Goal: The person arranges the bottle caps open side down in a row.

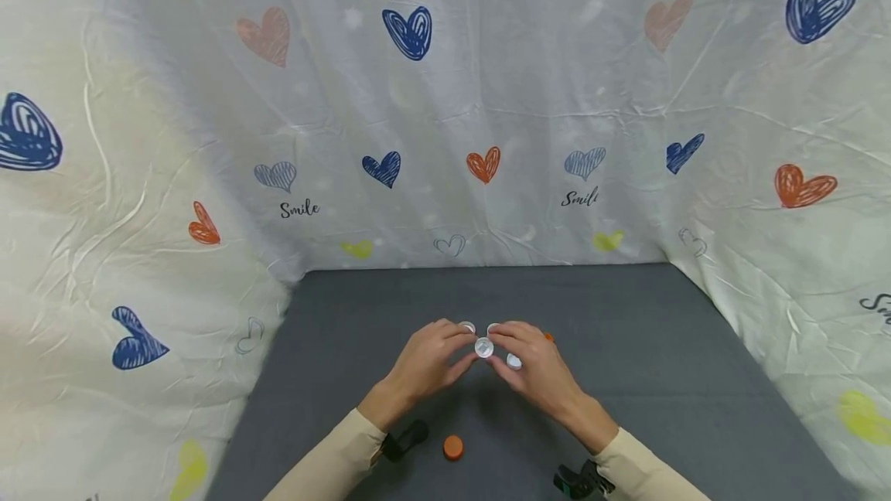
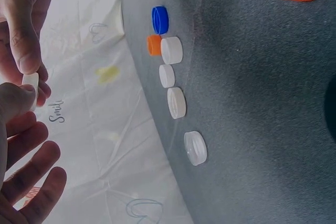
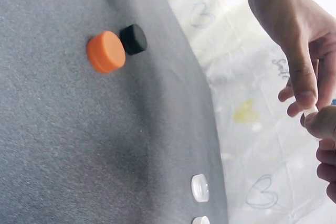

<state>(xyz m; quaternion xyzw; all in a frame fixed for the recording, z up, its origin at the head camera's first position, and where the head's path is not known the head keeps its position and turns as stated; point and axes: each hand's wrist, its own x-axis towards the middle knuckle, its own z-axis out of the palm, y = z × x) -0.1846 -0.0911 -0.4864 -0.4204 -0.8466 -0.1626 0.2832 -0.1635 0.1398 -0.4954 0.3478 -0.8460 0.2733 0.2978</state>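
Observation:
Between both hands a small white bottle cap [image 1: 483, 347] is held up, its round face toward the head camera. My left hand [image 1: 430, 356] pinches its left side with thumb and fingers. From the opposite side my right hand [image 1: 532, 366] grips it by thumb and fingertips. The left wrist view shows the cap's ribbed edge [image 2: 30, 88] between the two thumbs, the left hand's other fingers spread apart. In the right wrist view fingers mostly cover the cap [image 3: 310, 111].
Beyond the hands, several white caps [image 2: 177, 103], a blue cap [image 2: 160, 20] and a small orange cap [image 2: 154, 45] lie in a row on the grey cloth. Nearer the body sit a larger orange cap [image 1: 453, 448] and a black cap [image 3: 133, 39]. A heart-printed curtain [image 1: 445, 99] surrounds the table.

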